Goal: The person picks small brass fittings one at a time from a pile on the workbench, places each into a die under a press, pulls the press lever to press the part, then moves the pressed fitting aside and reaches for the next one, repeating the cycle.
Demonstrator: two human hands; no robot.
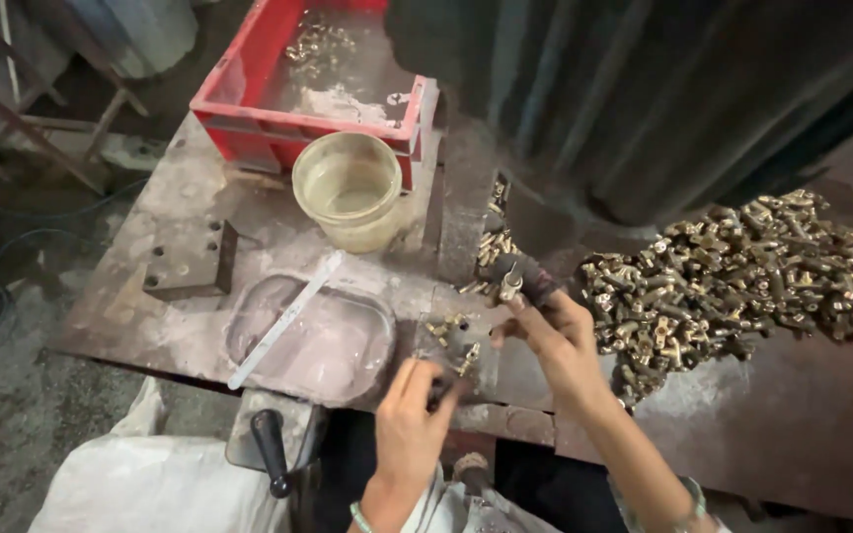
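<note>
Brass part (pixel 511 285) is pinched in the right hand (pixel 557 331) fingertips, above the fixture (pixel 451 341) beside the pile (pixel 742 271). Left hand (pixel 414 419) grips a part (pixel 468 360) at the fixture. Step: loading. Next move requires accurate seating.

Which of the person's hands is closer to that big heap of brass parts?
The right hand. It sits just beside the heap of brass parts, at its left edge, holding a small part. The left hand is lower and farther left.

Red crate (pixel 249 109), yellowish plastic tub (pixel 348 188)
</note>
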